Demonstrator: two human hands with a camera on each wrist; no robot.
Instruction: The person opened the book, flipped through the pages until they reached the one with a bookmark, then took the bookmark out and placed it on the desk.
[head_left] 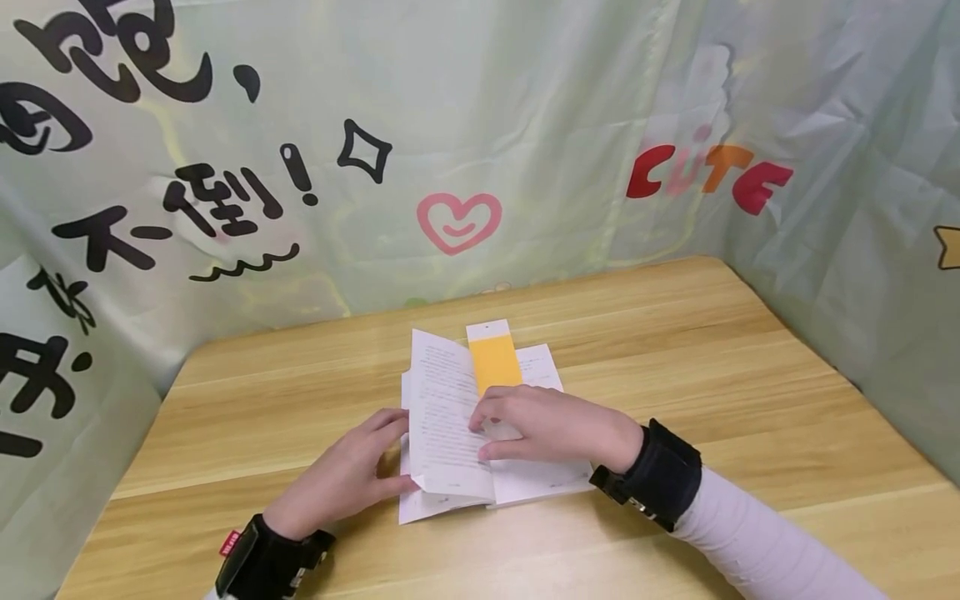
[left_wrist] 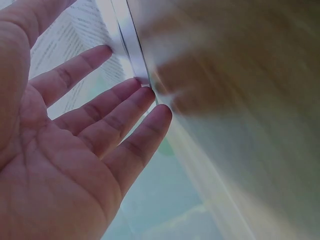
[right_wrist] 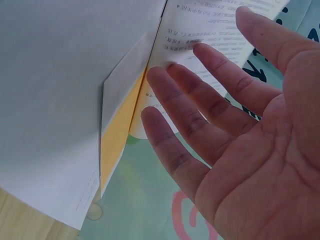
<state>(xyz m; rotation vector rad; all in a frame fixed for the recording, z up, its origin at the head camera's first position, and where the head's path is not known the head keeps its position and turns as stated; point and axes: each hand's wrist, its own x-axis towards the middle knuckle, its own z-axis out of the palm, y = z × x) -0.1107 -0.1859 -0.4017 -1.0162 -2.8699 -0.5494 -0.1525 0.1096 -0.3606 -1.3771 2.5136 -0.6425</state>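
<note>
An open book (head_left: 450, 408) with printed pages lies on the table, its left-hand leaves partly lifted. A yellow bookmark with a white end (head_left: 497, 360) lies along the inner part of the right side and sticks out past the top edge. My left hand (head_left: 341, 479) is at the book's left edge, fingers spread; in the left wrist view its fingertips (left_wrist: 162, 112) are right at the page edges. Over the middle of the book is my right hand (head_left: 551, 425), its fingers spread and lightly bent against the printed left page in the right wrist view. It covers the bookmark's lower part.
The wooden table (head_left: 300, 375) extends around the book. A pale printed cloth (head_left: 555, 125) hangs behind it and along both sides. Each wrist wears a black strap (head_left: 663, 475).
</note>
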